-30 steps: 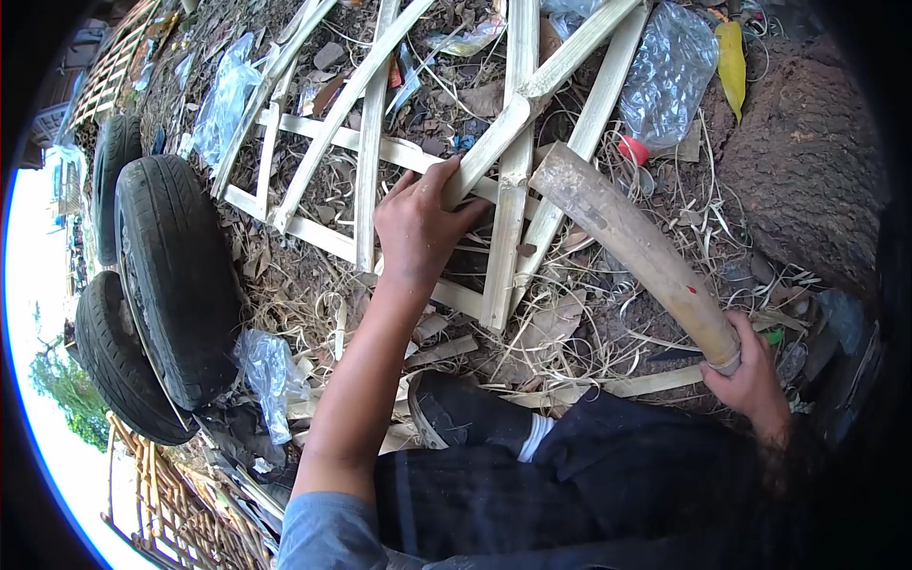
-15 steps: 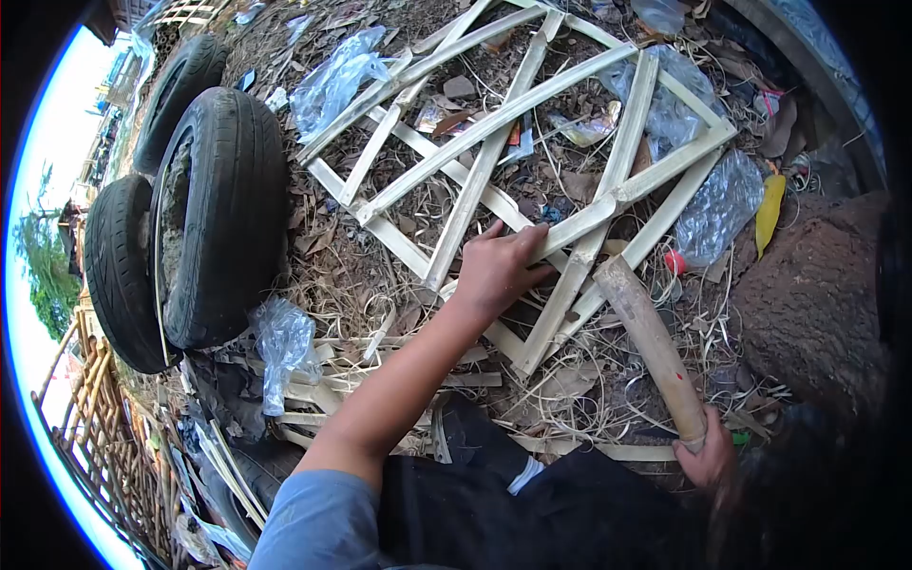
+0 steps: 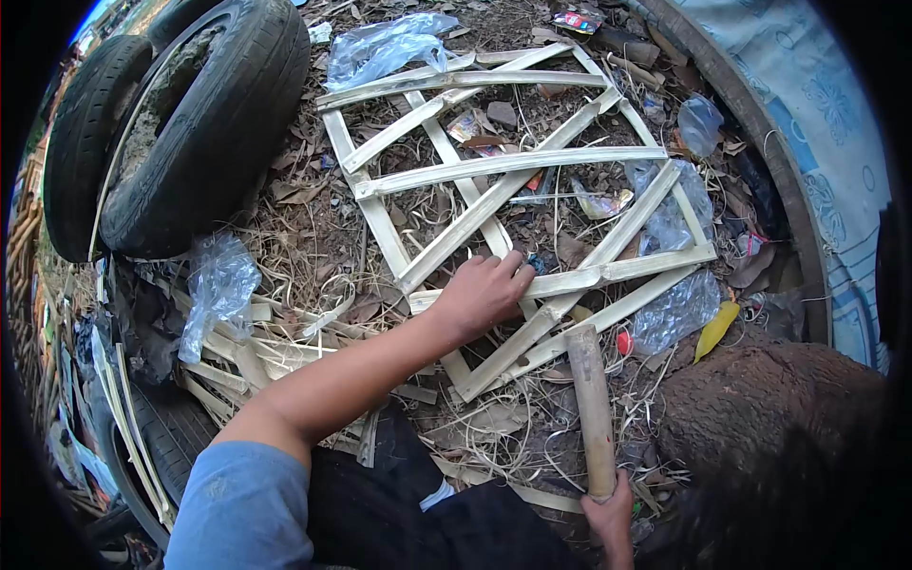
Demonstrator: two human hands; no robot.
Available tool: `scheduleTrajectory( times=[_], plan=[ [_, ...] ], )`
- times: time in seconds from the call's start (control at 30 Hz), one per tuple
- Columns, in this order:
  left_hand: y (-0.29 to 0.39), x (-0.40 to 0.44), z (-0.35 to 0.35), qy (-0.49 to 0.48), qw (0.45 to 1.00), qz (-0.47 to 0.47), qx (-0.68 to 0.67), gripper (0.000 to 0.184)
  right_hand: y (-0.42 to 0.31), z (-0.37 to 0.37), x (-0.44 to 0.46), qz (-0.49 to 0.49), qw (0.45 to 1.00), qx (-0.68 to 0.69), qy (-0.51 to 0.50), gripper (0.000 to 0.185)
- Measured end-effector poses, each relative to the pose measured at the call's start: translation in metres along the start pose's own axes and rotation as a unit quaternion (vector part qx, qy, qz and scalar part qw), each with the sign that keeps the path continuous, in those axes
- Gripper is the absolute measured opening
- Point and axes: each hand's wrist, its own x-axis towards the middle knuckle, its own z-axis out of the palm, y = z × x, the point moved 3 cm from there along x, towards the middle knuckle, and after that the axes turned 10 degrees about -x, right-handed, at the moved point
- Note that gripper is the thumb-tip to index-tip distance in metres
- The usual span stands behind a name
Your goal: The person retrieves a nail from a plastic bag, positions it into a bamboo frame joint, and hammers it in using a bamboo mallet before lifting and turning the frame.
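A lattice of crossed split-bamboo strips (image 3: 513, 163) lies on the littered ground before me. My left hand (image 3: 486, 293) is closed over its near side, fingers curled round a bamboo strip (image 3: 570, 282); the fingertips are partly hidden. Lower right, my right hand (image 3: 611, 513) grips the bottom end of a thick, round wooden stick (image 3: 594, 408). The stick points away from me, and its far end is close to the lattice's near corner. Whether that end touches the strips I cannot tell.
Old tyres (image 3: 214, 123) stand at upper left. A brown stump-like mass (image 3: 769, 404) is at right, near a yellow leaf (image 3: 716, 331). Clear plastic bags (image 3: 676, 309) lie under and around the lattice. Loose bamboo pieces (image 3: 242, 356) are heaped at left. A patterned blue sheet (image 3: 788, 123) hangs beyond a curved rim.
The view has turned and shifted, so the lattice appears rotated and the tyres sit higher. My left hand stays on the strip, and my right hand still holds the stick.
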Motion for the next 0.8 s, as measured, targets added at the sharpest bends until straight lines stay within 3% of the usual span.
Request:
scheduleTrajectory(
  times=[0.07, 0.1, 0.2, 0.3, 0.37, 0.5, 0.6, 0.8],
  plan=[
    [0.0, 0.0, 0.004, -0.064, 0.993, -0.091, -0.03, 0.044, 0.029, 0.01, 0.008, 0.056, 0.99, 0.108, -0.077, 0.049],
    [0.001, -0.001, 0.004, -0.064, 0.989, -0.122, -0.047, 0.052, 0.036, 0.014, 0.01, 0.061, 0.99, 0.104, -0.079, 0.049],
    [-0.002, 0.0, 0.011, -0.12, 0.98, -0.148, -0.055, 0.049, 0.042, 0.014, 0.009, 0.017, 0.994, 0.103, -0.01, 0.044],
    [-0.005, 0.0, 0.013, -0.115, 0.981, -0.13, -0.083, 0.048, 0.036, 0.003, 0.01, 0.059, 0.992, 0.108, -0.015, 0.044],
    [-0.007, 0.0, 0.013, -0.112, 0.979, -0.13, -0.109, 0.046, 0.036, 0.002, 0.009, 0.014, 0.99, 0.137, 0.003, 0.043],
    [-0.005, 0.003, 0.008, -0.136, 0.972, -0.153, -0.112, 0.048, 0.04, 0.007, 0.005, 0.023, 0.979, 0.203, 0.017, 0.049],
    [-0.006, 0.002, 0.011, -0.139, 0.973, -0.149, -0.105, 0.049, 0.031, 0.001, 0.006, -0.05, 0.993, 0.106, 0.034, 0.045],
    [-0.009, 0.002, 0.013, -0.145, 0.973, -0.147, -0.099, 0.05, 0.015, 0.0, 0.007, -0.035, 0.996, 0.086, 0.004, 0.045]
  ],
)
